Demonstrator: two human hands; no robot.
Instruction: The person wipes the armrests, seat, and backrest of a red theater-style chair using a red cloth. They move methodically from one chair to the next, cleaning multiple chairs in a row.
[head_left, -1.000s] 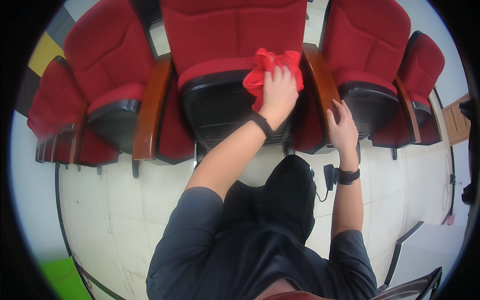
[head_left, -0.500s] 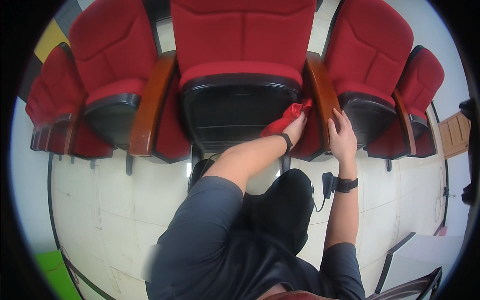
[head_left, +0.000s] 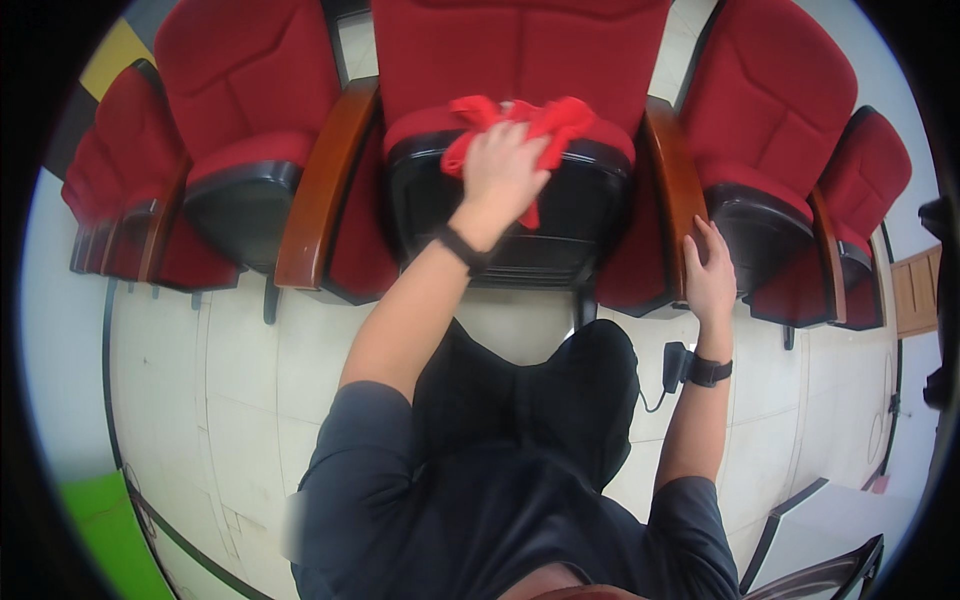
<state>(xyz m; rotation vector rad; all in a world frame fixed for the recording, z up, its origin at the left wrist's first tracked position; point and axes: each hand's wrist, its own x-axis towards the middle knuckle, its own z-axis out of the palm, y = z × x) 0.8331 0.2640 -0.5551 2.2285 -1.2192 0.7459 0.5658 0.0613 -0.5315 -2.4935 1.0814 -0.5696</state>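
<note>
My left hand [head_left: 500, 175] presses a bright red cloth [head_left: 566, 118] against the top edge of the folded-up seat [head_left: 590, 205] of the middle chair. Parts of the cloth stick out on both sides of my fingers, and one end hangs down over the black seat underside. At the right, my right hand [head_left: 712, 280] lies with fingers stretched along the side of the brown wooden armrest [head_left: 672, 165], holding nothing. A black band with a small device [head_left: 676, 367] is on my right wrist.
Red padded chairs with folded seats stand on both sides, such as the left chair [head_left: 245, 90] and the right chair [head_left: 775, 110]. Another wooden armrest [head_left: 325, 190] is left of the middle seat. A white table-like surface [head_left: 835, 525] is at lower right, a green panel [head_left: 115, 540] at lower left.
My left hand has moved with the cloth from the seat's lower right side, by the armrest, up and left to its top edge. My right hand stays at the armrest.
</note>
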